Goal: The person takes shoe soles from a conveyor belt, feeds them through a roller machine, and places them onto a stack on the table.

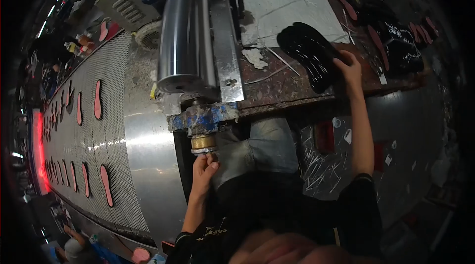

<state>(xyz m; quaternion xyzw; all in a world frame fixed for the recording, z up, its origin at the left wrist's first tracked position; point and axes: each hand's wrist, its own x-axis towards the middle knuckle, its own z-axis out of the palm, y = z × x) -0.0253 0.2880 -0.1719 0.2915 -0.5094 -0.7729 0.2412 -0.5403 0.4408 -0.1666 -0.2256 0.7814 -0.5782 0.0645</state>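
Black sole-shaped pieces [307, 49], with pale glints along their surfaces, sit in an overlapping bunch near the front edge of the worn brown workbench [267, 88], partly over the lower corner of a white sheet [292, 4]. The right hand [351, 68] is closed on their right side, its thumb toward them; the fingertips are hard to make out against the dark material. The left hand [202, 174] is low by the machine, fingers curled and drawn narrow, the tips touching the silvery lower rim of a brass fitting [203, 143]; I cannot tell whether they grip it or merely rest there. Above that fitting stands a shiny steel roller [179, 36], beside a flat metal bar [228, 51]. A crumpled white scrap [255, 58] lies on the bench between the bar and the black bunch. To the right are dark stacks [403, 49] with pink pieces [378, 46] near them. On the left, pink-faced insoles [98, 100] lie in two rows along a mesh conveyor [118, 160]. Thin white strips [321, 170] litter the floor below the bench.
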